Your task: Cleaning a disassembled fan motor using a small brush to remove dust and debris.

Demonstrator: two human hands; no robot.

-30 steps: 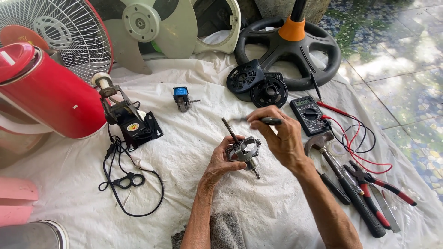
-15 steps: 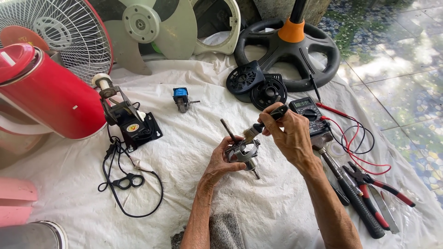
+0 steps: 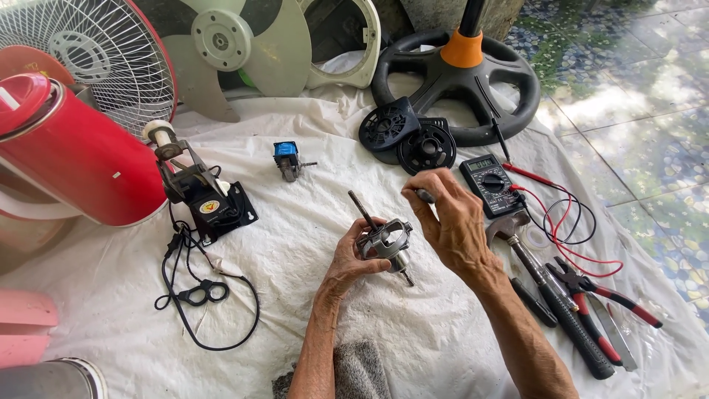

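Observation:
My left hand grips a small metal fan motor part with a shaft sticking out at both ends, held just above the white cloth. My right hand hovers right over that part, fingers closed around a dark-handled tool; its tip is hidden by my fingers. Both hands meet near the middle of the cloth.
A black multimeter with red and black leads, a wrench, pliers and screwdrivers lie to the right. A black motor base with cable, a small blue-topped motor, black covers, fan blade, grille and stand base sit behind.
My right hand has swung in from the right, above the multimeter, to just over the motor part, carrying the dark-handled tool. My left hand stays put.

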